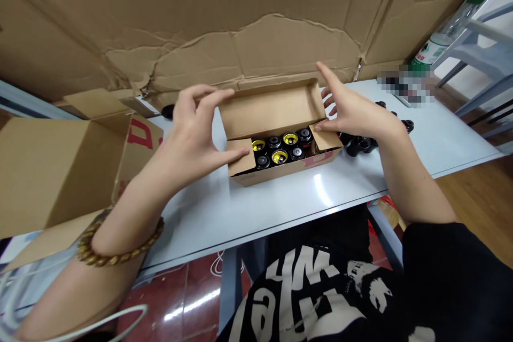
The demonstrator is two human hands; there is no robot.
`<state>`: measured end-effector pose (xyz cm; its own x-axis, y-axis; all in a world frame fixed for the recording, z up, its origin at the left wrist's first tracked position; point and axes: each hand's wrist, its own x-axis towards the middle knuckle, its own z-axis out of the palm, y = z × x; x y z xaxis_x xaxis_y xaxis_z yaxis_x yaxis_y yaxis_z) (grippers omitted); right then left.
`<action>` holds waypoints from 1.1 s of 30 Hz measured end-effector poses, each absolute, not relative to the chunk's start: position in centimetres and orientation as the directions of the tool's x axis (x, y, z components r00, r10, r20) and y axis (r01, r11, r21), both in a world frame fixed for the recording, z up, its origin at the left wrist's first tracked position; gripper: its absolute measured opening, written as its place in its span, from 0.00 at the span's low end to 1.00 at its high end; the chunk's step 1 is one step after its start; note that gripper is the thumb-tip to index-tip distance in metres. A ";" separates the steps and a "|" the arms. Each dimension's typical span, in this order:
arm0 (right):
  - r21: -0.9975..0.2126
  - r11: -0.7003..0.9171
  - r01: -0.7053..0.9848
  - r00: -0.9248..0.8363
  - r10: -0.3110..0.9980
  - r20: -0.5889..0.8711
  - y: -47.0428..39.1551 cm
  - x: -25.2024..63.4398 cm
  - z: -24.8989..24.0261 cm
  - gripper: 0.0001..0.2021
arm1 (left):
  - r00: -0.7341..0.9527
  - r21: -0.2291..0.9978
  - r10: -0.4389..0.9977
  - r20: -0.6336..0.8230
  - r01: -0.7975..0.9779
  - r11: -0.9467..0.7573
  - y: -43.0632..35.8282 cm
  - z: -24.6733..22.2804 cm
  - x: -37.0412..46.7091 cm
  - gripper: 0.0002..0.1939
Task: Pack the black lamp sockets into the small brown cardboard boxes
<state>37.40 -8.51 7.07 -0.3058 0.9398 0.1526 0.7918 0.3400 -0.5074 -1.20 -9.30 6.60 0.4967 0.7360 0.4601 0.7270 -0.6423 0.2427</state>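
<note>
A small brown cardboard box [276,172] stands on the white table with its lid [274,109] raised at the back. Inside it sit several round black parts [297,153], some showing yellow cup-shaped insides [279,157]. My left hand [198,131] is at the box's left end, its thumb on the left side flap [241,156] and its fingers spread near the lid's left edge. At the right end, my right hand [347,104] has its thumb on the right side flap [326,136], index finger stretched upward. Neither hand grasps an object.
A large open carton [86,165] stands at the left. More black parts [360,144] lie right of the small box. A plastic bottle [435,48] stands at the far right, near a blurred patch. A tall cardboard sheet [240,10] backs the table [288,208].
</note>
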 end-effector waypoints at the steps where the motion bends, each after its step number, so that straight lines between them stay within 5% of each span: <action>1: -0.529 0.356 0.770 -0.305 0.934 0.184 -8.6 37.3 7.3 0.69 | 0.498 0.191 0.717 0.488 0.740 -0.645 -9.7 6.8 -1.0 0.51; 4: -0.600 0.418 0.682 -0.325 0.908 0.263 -8.9 37.4 8.3 0.70 | 0.507 0.061 0.700 0.502 0.787 -0.614 -11.0 7.7 -0.3 0.49; 8: -0.585 0.525 0.617 -0.458 0.845 0.275 -9.4 37.8 9.7 0.37 | 0.599 -0.034 0.664 0.447 0.753 -0.657 -11.7 8.5 -0.1 0.45; 11: -0.586 0.559 0.586 -0.582 0.794 0.175 -9.8 38.0 10.3 0.26 | 0.701 0.005 0.610 0.368 0.655 -0.756 -11.5 8.3 -0.2 0.36; 16: -0.574 0.571 0.587 -0.699 0.715 -0.005 -10.8 37.3 9.8 0.27 | 0.755 0.173 0.623 0.203 0.599 -0.782 -11.5 6.8 0.4 0.32; 25: -0.283 0.591 0.755 -0.642 0.754 -0.139 -12.4 34.7 8.7 0.40 | 0.763 0.149 0.628 0.152 0.611 -0.778 -12.0 4.5 1.7 0.30; 33: 0.027 0.590 0.807 -0.587 0.797 0.141 -15.6 30.7 4.8 0.32 | 0.762 -0.028 0.632 0.139 0.641 -0.767 -12.2 4.1 2.4 0.33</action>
